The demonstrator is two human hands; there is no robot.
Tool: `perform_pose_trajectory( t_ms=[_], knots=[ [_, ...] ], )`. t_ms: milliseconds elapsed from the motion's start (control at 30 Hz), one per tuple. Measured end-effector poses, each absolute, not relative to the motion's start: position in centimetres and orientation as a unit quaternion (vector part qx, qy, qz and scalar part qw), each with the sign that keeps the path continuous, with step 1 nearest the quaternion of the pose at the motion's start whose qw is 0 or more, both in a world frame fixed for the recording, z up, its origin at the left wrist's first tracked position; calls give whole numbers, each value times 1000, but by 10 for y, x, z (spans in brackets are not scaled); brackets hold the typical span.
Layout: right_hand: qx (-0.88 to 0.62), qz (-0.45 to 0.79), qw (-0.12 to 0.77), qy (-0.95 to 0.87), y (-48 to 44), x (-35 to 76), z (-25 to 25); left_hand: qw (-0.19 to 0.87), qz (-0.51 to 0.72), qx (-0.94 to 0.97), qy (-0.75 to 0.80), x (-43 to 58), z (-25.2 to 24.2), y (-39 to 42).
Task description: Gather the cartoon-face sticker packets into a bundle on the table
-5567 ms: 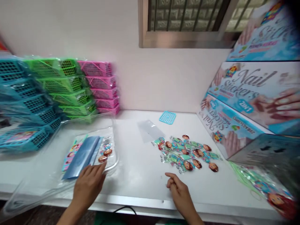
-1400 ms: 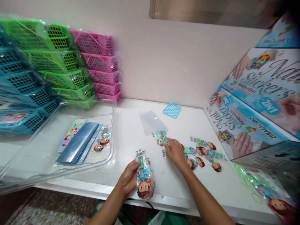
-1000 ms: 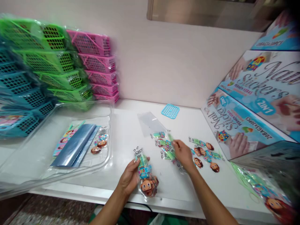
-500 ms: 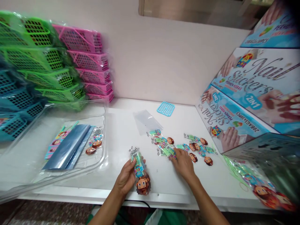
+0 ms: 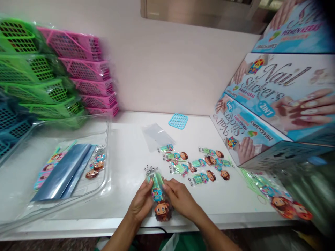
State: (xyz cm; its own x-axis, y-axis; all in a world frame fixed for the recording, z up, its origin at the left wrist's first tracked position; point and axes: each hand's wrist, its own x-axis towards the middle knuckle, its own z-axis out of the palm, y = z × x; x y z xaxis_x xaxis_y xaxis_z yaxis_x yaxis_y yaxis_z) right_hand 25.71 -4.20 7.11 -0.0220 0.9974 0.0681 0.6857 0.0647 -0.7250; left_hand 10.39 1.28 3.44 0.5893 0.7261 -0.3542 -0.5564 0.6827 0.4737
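Note:
My left hand (image 5: 142,204) and my right hand (image 5: 180,198) meet near the front edge of the white table (image 5: 230,202), both closed on a small stack of doll-shaped sticker packets (image 5: 158,195) with a cartoon face at its near end. The left hand grips the stack from the left, the right hand presses on it from the right. Several loose packets of the same kind (image 5: 195,165) lie scattered just beyond the right hand.
A clear plastic bag (image 5: 65,170) with a blue sheet and more packets lies at left. Stacked green (image 5: 39,87) and pink baskets (image 5: 86,80) stand at back left. Nail sticker boxes (image 5: 267,104) rise at right, a bag of packets (image 5: 282,202) below them, a small blue grid (image 5: 178,121) behind.
My right hand left the loose packets and came back to the stack in my left hand. The view shifted to the right.

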Motion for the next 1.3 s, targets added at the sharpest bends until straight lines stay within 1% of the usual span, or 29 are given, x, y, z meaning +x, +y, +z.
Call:
perform_pose_trajectory(
  t_ms=[100,167,300,400,500,567,600,667,700,733,800,867,967,1100,1167,1300],
  knots=[
    [-696,147,200,-673,-32,311,67,866,366,164,298,100,30,13],
    [-745,89,171,-638,-25,362,60,865,358,162,311,98,30,14],
    [-766,69,107,-630,-17,437,45,879,334,148,306,99,33,16],
    [-766,63,100,-631,-16,450,42,885,330,141,297,104,37,16],
    [-791,29,135,-596,-21,431,50,893,312,150,287,110,42,15],
    [-791,51,186,-580,-26,403,58,900,304,152,274,117,46,15],
    [-779,91,219,-580,-29,385,61,901,306,153,266,122,47,15],
    [-707,260,319,-576,-34,346,65,901,318,155,252,131,49,14],
    [-682,324,357,-550,-36,328,66,900,322,158,250,136,49,14],
    [-669,362,391,-518,-38,311,66,898,323,160,252,141,49,13],
    [-670,359,407,-507,-43,290,67,897,312,164,266,148,47,11],
    [-674,297,362,-571,-48,288,68,899,295,162,280,152,45,9],
    [-697,197,254,-641,-52,328,71,898,284,159,295,153,41,9],
    [-821,100,193,-529,-42,434,67,888,279,161,327,148,37,12],
    [-859,69,161,-481,-30,484,61,889,271,156,335,147,36,13],
    [-853,67,102,-507,1,533,50,897,251,145,334,150,38,10]
  ],
)
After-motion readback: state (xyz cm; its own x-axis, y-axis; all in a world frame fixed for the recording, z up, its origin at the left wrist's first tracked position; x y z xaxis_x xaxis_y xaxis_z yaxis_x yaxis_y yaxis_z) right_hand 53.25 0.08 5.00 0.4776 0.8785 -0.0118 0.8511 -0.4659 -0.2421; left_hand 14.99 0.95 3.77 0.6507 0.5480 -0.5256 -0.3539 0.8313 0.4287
